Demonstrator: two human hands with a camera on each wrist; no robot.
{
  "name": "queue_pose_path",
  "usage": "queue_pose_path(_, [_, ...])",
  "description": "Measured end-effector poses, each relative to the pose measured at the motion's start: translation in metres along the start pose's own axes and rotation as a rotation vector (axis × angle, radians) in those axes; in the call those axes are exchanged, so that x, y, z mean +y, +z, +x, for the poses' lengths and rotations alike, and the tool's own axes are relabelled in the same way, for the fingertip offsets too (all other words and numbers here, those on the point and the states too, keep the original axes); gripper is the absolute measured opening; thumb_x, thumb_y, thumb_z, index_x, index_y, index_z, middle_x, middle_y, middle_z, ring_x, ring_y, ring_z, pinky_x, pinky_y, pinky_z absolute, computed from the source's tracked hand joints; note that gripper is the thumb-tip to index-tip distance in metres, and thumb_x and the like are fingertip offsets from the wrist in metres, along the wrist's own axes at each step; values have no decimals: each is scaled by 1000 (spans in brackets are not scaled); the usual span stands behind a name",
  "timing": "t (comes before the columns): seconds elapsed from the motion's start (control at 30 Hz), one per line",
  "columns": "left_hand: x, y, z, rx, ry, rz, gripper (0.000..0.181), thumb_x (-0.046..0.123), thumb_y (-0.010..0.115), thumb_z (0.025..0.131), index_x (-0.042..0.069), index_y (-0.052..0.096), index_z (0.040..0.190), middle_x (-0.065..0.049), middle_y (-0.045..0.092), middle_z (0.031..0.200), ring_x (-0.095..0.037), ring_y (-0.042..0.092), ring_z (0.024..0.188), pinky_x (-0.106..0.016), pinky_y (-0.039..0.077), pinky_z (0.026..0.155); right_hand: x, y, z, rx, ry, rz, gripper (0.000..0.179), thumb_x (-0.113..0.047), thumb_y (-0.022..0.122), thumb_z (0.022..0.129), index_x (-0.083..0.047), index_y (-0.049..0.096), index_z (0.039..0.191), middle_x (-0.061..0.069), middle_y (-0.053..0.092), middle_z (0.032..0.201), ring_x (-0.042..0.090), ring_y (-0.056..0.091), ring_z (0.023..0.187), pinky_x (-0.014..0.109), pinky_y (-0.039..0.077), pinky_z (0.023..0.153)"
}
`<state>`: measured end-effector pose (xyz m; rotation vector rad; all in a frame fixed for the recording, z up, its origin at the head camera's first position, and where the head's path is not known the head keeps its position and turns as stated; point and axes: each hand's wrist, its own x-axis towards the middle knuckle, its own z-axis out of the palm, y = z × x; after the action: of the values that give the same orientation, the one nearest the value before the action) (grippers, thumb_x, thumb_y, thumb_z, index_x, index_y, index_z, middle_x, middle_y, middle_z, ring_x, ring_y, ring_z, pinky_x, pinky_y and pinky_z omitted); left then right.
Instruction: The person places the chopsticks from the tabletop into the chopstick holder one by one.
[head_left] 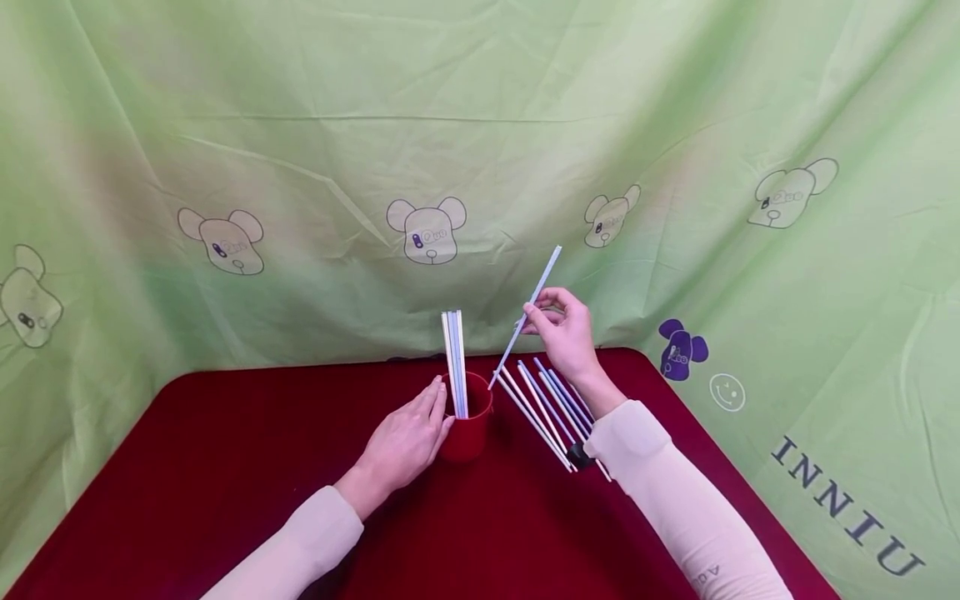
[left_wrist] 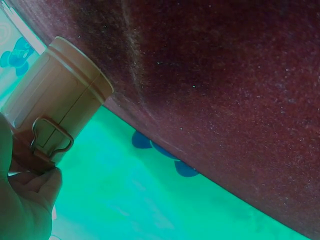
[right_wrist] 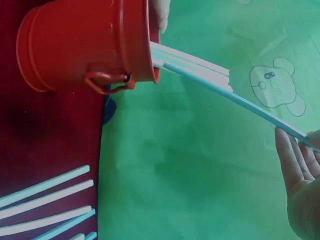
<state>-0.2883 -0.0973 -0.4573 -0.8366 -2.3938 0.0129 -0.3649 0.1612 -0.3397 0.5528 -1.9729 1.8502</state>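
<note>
A small red metal bucket (head_left: 463,442) with a wire side handle (right_wrist: 107,82) stands on the table. Several white and blue sticks (head_left: 454,358) lean upright inside it. My left hand (head_left: 405,437) holds the bucket at its left side, fingers up by the rim; part of that grip is hidden in the left wrist view. Between thumb and fingertips, my right hand (head_left: 564,329) pinches a long thin light-blue stick (head_left: 542,283) near its upper part. It slants down left, its lower end right at the bucket's rim.
Several loose white and blue sticks (head_left: 528,400) lie fanned on the dark red table (head_left: 262,467), right of the bucket and partly under my right forearm. A small black object (head_left: 580,456) shows by the right cuff. Green printed cloth (head_left: 315,167) hangs behind the table and along its sides.
</note>
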Motion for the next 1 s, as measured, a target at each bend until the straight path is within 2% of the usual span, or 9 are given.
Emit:
queue_pose_path(0.17, [-1,-1,2,8,1,7,54,29,53,107,-13,53,140,-27,54,146,-31,55,136,-37,49,108,5,7,-3,-30,7,-24,18,8,65,95,13,58,111,24,62,100,18,73,76,40,63,75])
queue_pose_path(0.4, [0,-1,1,-12,-7,-4,54,29,52,107,-13,52,141,-27,52,148,-31,54,137,-36,50,107,23,20,-15,-144,26,-168,17,10,70,91,15,64,106,31,68,95,45,73,82,41,64,73])
queue_pose_path(0.5, [1,-1,0,-16,-8,-13,54,29,52,107,-13,52,141,-27,52,148,-31,54,137,-37,50,107,31,25,-20,-184,24,-188,17,9,71,90,15,65,105,32,69,93,50,72,82,43,64,72])
queue_pose_path(0.63, [2,0,0,-21,-8,-16,54,29,52,107,-12,52,142,-27,52,148,-31,54,137,-37,50,107,41,30,-26,-212,36,-231,13,8,72,90,11,68,101,28,71,89,45,73,79,45,64,71])
queue_pose_path(0.8, [2,1,-1,-23,-10,-16,54,30,51,108,-12,51,142,-27,52,148,-31,54,137,-37,50,107,50,37,-29,-244,50,-276,11,8,73,89,9,69,99,22,72,85,35,74,73,42,64,68])
queue_pose_path(1.0, [1,0,0,-13,-10,-6,54,29,52,107,-12,52,142,-26,52,148,-31,54,137,-37,51,106,59,42,-30,-260,24,-432,12,0,78,87,3,72,96,11,74,83,18,70,74,30,59,70])
